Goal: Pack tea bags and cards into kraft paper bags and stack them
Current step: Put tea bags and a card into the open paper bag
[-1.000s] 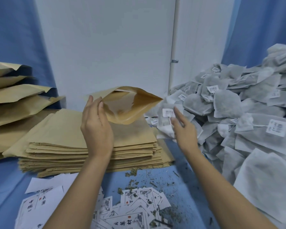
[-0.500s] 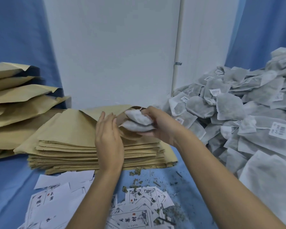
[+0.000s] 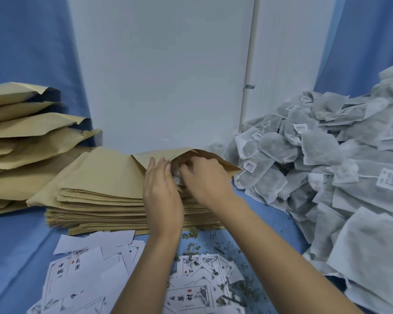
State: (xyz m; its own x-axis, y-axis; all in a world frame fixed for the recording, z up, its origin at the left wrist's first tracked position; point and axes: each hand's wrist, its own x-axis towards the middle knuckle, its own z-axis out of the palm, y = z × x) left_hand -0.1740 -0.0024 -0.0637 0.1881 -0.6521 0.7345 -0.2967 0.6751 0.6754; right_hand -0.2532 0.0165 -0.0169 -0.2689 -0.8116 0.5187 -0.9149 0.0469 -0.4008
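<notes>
Behind right hand [image 3: 205, 179], tea bag [image 3: 176, 176] barely visible in kraft bag [image 3: 159, 156]

The paper bags [image 3: 100, 177] are plain tan-brown. The tea bags [image 3: 322, 150] are pale grey-white mesh, with white labels [image 3: 389, 180] printed with black barcodes. The cards [image 3: 77, 279] are white with black characters, small red stamps and faint grey drawings; the cloth [image 3: 16, 245] is blue, speckled with green-brown crumbs [image 3: 191, 248], the curtains [image 3: 27, 41] blue, the wall [image 3: 163, 75] white.
</notes>
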